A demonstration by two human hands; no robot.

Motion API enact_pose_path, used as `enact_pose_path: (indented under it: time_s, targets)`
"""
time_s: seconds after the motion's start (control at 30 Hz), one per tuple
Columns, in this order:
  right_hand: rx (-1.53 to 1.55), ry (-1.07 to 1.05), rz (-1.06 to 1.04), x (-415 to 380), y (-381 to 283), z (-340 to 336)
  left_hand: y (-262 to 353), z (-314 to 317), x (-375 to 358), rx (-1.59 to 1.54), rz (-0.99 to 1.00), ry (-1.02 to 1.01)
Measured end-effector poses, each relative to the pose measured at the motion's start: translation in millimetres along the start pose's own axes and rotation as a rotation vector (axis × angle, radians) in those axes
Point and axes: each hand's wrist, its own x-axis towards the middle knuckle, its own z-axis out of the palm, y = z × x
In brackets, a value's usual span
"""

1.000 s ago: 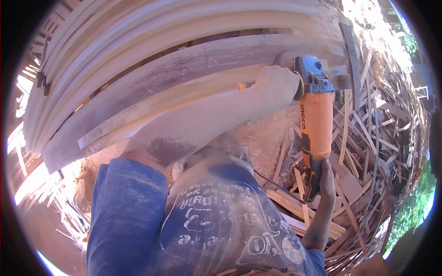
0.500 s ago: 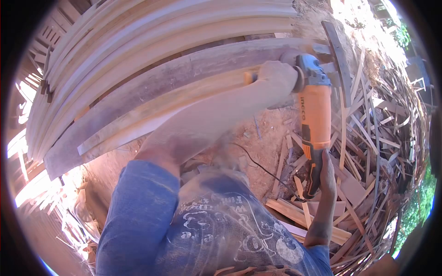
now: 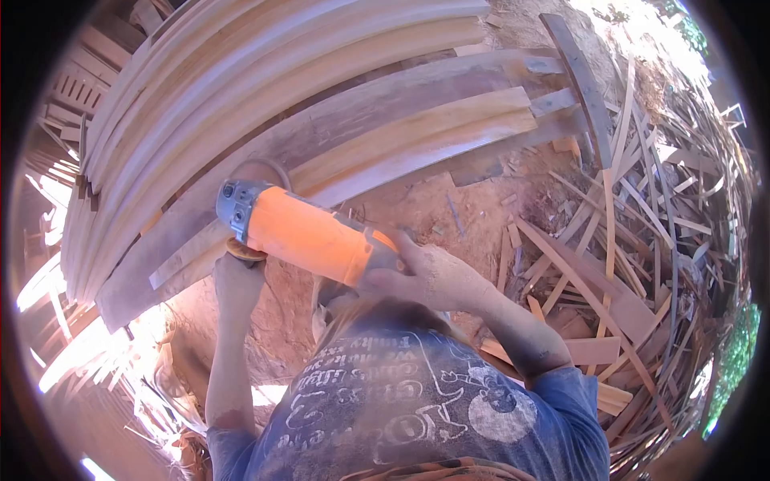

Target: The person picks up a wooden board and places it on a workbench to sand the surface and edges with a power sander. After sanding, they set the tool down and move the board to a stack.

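Observation:
An orange and grey angle grinder (image 3: 309, 236) lies across the middle of the view, its head pointing left. My left hand (image 3: 238, 282) is closed around the side handle just below the head. At the rear end, my right hand (image 3: 421, 268) wraps the dark grip. The round disc (image 3: 261, 170) is blurred and overlaps the left part of a pale wooden moulding (image 3: 433, 132). That moulding rests lengthwise on a wide, dusty plank (image 3: 385, 96).
Several long pale mouldings (image 3: 305, 80) lie side by side beyond the plank. A dark upright board (image 3: 579, 88) crosses the plank's right end. Wood strips and offcuts (image 3: 626, 264) are heaped on the right. Reddish dirt ground (image 3: 433, 208) shows between.
Both hands have swung the grinder from the moulding's right end to its left part. The tool has turned from roughly upright in view to slanting, its head now at the left.

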Motion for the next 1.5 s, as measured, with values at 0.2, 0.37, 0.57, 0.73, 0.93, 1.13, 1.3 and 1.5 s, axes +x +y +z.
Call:
enact_pose_path:
  time_s: [0.2,0.37,0.57,0.73,0.93,1.13,1.3,1.5]
  targets:
    - [0.393,0.413,0.033,-83,111,-18,159,47,54,0.205,0.167,-0.385]
    - [0.739,0.805,0.245,-144,183,-49,312,113,116,0.036,0.663,-0.439]
    - [0.83,0.957,0.319,-136,196,-52,357,170,132,0.169,0.818,-0.159]
    - [0.76,0.761,0.273,-95,137,14,212,87,101,0.078,0.621,-0.275]
    - [0.522,0.429,0.168,-19,53,110,4,-11,39,0.003,0.306,-0.203]
    - [0.314,0.291,0.11,52,-27,207,-161,-72,-4,-0.057,0.104,-0.075]
    - [0.201,0.227,0.07,95,-98,279,-271,-107,-17,-0.045,0.015,-0.025]
    - [0.171,0.069,0.007,138,-140,335,-355,-142,-53,-0.023,-0.076,0.008]
